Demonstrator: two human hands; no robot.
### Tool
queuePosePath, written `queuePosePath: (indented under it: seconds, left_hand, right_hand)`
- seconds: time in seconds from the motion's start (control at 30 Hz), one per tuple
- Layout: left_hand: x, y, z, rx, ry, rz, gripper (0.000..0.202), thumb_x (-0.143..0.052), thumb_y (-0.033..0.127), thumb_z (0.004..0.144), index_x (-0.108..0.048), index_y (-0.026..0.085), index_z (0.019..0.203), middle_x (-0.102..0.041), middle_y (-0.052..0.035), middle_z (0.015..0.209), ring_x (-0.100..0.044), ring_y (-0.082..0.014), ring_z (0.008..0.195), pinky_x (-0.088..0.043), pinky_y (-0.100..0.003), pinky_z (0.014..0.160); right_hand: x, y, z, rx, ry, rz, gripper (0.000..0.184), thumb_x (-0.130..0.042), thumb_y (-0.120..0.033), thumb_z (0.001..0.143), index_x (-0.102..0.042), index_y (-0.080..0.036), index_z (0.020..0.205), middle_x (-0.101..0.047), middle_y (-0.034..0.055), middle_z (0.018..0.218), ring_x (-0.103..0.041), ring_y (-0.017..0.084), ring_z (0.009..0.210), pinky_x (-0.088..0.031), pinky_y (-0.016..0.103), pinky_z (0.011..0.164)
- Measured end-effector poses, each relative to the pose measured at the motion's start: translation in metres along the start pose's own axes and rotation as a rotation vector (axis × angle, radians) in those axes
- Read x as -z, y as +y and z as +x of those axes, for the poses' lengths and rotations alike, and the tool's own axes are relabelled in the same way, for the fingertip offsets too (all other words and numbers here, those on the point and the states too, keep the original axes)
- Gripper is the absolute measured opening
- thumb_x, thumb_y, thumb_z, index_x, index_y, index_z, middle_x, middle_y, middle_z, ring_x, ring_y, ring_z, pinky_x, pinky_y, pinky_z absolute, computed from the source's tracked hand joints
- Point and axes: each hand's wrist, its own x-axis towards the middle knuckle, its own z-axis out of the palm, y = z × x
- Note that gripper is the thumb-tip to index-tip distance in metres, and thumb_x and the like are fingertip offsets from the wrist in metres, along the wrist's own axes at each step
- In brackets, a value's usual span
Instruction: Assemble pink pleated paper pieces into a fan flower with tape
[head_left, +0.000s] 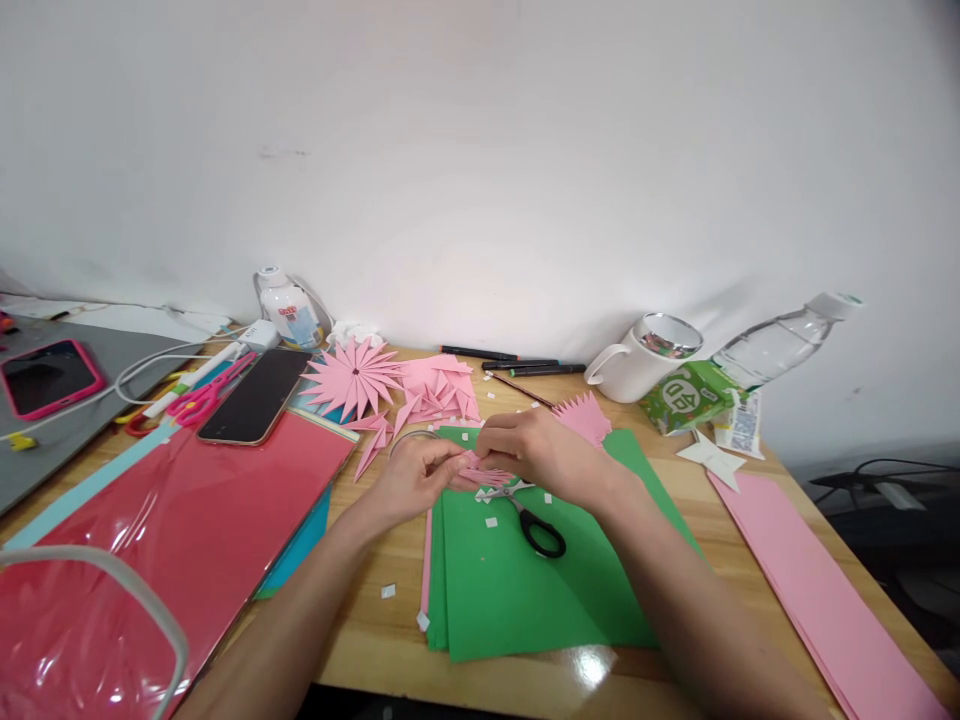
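My left hand (414, 476) and my right hand (532, 452) meet over the green paper sheets (517, 590), both pinched on a small folded pink paper piece (480, 468). Just below the hands lie black-handled scissors (534, 522) on the green paper. Small white paper scraps (491, 521) are scattered around. Behind the hands sit a pink paper flower (352, 378) and a pile of folded pink petals (439, 392). Another fanned pink piece (583, 415) lies behind my right hand.
A red sheet in plastic (180, 520) and a phone (255, 396) lie left, with pink scissors (206, 397) and a second phone (46, 376). A white mug (637, 368), green tissue pack (686, 395), water bottle (780, 342), pens (517, 364) and pink sheets (825, 590) lie right.
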Motion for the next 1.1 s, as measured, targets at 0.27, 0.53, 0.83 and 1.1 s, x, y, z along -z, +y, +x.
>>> queuePosePath:
  seconds: [0.27, 0.53, 0.83, 1.1]
  left_hand:
    - [0.0012, 0.0048, -0.0007, 0.011, -0.012, 0.031, 0.036, -0.047, 0.039, 0.089, -0.063, 0.016, 0.065, -0.052, 0.0003, 0.056, -0.047, -0.0134, 0.056, -0.033, -0.025, 0.053]
    - [0.0004, 0.0028, -0.0002, 0.013, -0.005, 0.035, 0.035, -0.049, 0.036, 0.089, -0.064, 0.016, 0.065, -0.056, -0.001, 0.057, -0.048, -0.0141, 0.058, -0.034, -0.025, 0.053]
    - [-0.0002, 0.0021, -0.0017, -0.026, -0.028, 0.112, 0.034, -0.047, 0.035, 0.09, -0.064, 0.016, 0.067, -0.059, 0.0001, 0.056, -0.048, -0.0128, 0.056, -0.033, -0.024, 0.053]
    - [-0.0009, -0.0009, -0.0016, -0.032, -0.014, 0.098, 0.036, -0.047, 0.036, 0.091, -0.06, 0.017, 0.062, -0.056, 0.0007, 0.055, -0.048, -0.0132, 0.056, -0.033, -0.025, 0.053]
  right_hand:
    - [0.0005, 0.0, 0.0004, 0.0, -0.003, 0.026, 0.018, -0.057, -0.01, 0.088, -0.063, -0.013, 0.071, -0.056, 0.0013, 0.067, -0.046, 0.011, 0.057, -0.028, 0.023, 0.055]
    - [-0.0009, 0.0, 0.0002, -0.011, -0.016, -0.031, 0.019, -0.055, -0.013, 0.09, -0.061, -0.013, 0.072, -0.054, 0.001, 0.066, -0.045, 0.011, 0.056, -0.025, 0.024, 0.054]
    - [0.0031, -0.0062, -0.0004, 0.014, -0.077, -0.142, 0.022, -0.053, -0.016, 0.093, -0.059, -0.014, 0.072, -0.051, -0.0002, 0.065, -0.04, 0.01, 0.054, -0.022, 0.025, 0.053]
    - [-0.0032, -0.0052, -0.0009, 0.042, -0.043, -0.202, 0.026, -0.05, -0.02, 0.095, -0.057, -0.014, 0.07, -0.049, -0.0009, 0.064, -0.038, 0.01, 0.053, -0.021, 0.026, 0.052]
